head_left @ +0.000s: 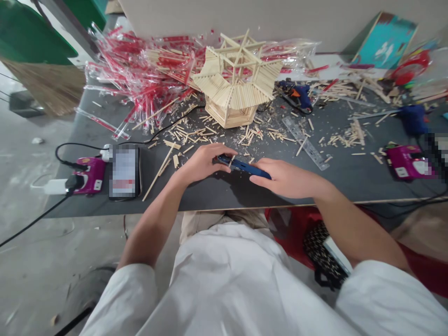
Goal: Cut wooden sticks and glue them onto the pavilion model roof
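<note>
My right hand (287, 177) is closed around the blue handles of a plier-like cutter (247, 167), its dark jaws pointing left. At those jaws, my left hand (206, 163) curls its thumb and fingers around a short, pale wooden stick (231, 161); part of the stick is hidden by the fingers. Beyond both hands stands a many-sided model (233, 95) built from thin wooden sticks, with sloping roof panels and an open frame on top. Cut stick pieces (196, 135) and crumbs lie between the model and my hands.
Red and clear plastic wrappers (140, 79) pile up at the back left. A phone (124, 171) lies beside a purple power strip (90, 175); another purple strip (408, 162) is at right. A clear ruler (306, 143), a blue glue gun (301, 94) and cables lie on the grey table (161, 196).
</note>
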Tool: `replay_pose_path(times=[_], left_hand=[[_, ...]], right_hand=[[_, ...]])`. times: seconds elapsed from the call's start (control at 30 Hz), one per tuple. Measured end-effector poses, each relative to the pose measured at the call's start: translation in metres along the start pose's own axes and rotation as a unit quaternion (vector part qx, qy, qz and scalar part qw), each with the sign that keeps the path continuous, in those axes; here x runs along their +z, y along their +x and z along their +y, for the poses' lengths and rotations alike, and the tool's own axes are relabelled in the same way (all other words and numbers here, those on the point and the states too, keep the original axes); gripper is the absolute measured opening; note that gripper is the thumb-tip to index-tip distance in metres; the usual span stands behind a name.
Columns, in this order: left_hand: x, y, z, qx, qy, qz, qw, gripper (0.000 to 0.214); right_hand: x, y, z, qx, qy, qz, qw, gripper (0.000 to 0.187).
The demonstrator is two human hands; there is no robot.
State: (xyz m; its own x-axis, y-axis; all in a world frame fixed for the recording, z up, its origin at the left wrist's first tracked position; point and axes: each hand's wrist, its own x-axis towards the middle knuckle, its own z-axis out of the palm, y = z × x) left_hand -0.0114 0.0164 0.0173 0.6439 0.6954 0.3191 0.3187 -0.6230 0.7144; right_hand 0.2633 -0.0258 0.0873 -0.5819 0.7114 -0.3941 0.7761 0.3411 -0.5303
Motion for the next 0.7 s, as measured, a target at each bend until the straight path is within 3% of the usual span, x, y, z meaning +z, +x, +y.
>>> replay_pose_path(times=[0.23, 0.47, 0.7], left_hand=[[0.0, 0.0, 0.003, -0.007, 0.021, 0.003, 1.0, 0.037], [0.001, -0.003, 0.0, -0.022, 0.039, -0.01, 0.999, 0.037], [-0.001, -0.001, 0.002, -0.053, 0.086, -0.012, 0.995, 0.043]], right_hand=[[0.008, 0.004, 0.002, 0.01, -0.022, 0.026, 0.999, 0.041], [0.013, 0.011, 0.008, 0.063, -0.059, 0.034, 0.996, 0.044], [0.022, 0.012, 0.011, 0.058, -0.037, 0.073, 0.995, 0.041]])
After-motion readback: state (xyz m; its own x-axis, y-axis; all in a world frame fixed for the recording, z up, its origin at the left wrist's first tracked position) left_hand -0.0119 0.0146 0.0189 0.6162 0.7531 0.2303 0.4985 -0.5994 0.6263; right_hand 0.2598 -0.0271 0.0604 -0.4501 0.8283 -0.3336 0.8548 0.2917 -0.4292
